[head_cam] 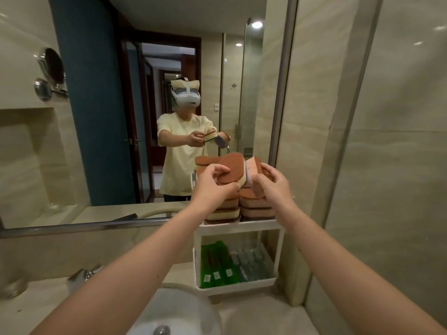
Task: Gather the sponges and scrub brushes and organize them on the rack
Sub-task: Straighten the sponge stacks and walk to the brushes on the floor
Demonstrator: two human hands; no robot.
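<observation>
Above the rack (238,224), sponges (232,170) in both hands (212,181) (274,183)

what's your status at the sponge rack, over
Left hand grips a brown-topped sponge, right hand grips a second sponge. Both held over the sponge stacks atop the rack. Nothing in the way.

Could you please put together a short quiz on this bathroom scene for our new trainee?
1. True or false: the left hand grips a brown-topped sponge while the right hand grips a second sponge.
2. Where do the stacked sponges sit? A) the top shelf of the rack B) the counter C) the sink.
3. Fill in: the packs at the left of the lower shelf are ___ in colour.
Key: 1 true; 2 A; 3 green.
</observation>
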